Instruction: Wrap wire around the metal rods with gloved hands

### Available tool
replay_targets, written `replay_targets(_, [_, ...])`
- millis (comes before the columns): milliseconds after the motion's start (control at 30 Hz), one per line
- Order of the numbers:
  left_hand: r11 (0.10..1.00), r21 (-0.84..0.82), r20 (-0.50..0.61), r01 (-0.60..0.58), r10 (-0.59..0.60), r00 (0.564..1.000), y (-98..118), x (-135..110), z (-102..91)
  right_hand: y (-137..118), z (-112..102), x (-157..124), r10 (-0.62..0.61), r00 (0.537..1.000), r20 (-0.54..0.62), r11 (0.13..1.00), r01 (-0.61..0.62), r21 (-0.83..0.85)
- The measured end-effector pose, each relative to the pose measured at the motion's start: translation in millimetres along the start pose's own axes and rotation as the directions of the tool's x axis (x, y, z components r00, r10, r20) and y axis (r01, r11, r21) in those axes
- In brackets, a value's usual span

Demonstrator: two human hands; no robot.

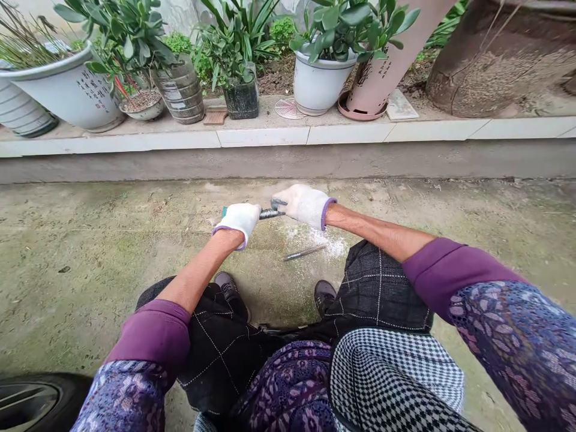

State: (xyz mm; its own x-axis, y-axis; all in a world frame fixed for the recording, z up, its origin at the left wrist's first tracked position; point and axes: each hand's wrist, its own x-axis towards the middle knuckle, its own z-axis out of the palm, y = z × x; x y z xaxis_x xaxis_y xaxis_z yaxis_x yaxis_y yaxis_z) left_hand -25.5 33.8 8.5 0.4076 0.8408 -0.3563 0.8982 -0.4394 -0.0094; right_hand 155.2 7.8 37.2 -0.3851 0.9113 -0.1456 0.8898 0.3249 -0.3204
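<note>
My left hand, in a white knitted glove with a purple cuff, is closed around a dark, shiny rod-like tool. A teal end sticks out on the left side of that fist. My right hand, gloved the same way, is at the tool's other end. Its fingers are closed on a small dark grey piece, whose kind I cannot make out. Below the hands, a thin metal rod lies on the concrete. White powder is scattered around it.
A raised ledge with white tile edging runs across the front. Potted plants stand on it, including a white pot and a tall pink pot. A large brown jar is at right. A black tyre lies at lower left.
</note>
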Motion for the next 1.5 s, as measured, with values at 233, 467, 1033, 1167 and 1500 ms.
replay_targets(233, [0.995,0.064,-0.004,-0.083,0.083,0.997,2.4,-7.4,-14.2,33.1,-7.0,19.2,0.095,0.995,-0.022,0.953,-0.084,0.289])
replay_targets(467, [0.831,-0.553,-0.032,-0.061,0.052,0.998,-0.7,-37.5,-33.7,24.6,-4.0,17.9,0.114,0.966,0.232,0.706,-0.244,0.665])
replay_targets(1033, [0.975,0.212,0.011,-0.064,0.063,0.998,4.4,-16.1,-7.6,7.9,-14.0,5.2,0.021,0.999,-0.035,0.982,-0.014,0.186])
replay_targets(1167, [0.982,0.149,0.051,-0.120,0.114,0.992,8.2,-17.8,-14.7,29.2,-19.7,15.6,0.124,0.992,-0.031,0.961,-0.112,0.251])
replay_targets(1500, [0.868,-0.496,-0.180,-0.033,-0.065,0.981,-15.5,-23.6,-29.3,5.1,8.5,21.3,0.048,0.993,0.112,0.940,-0.083,0.331])
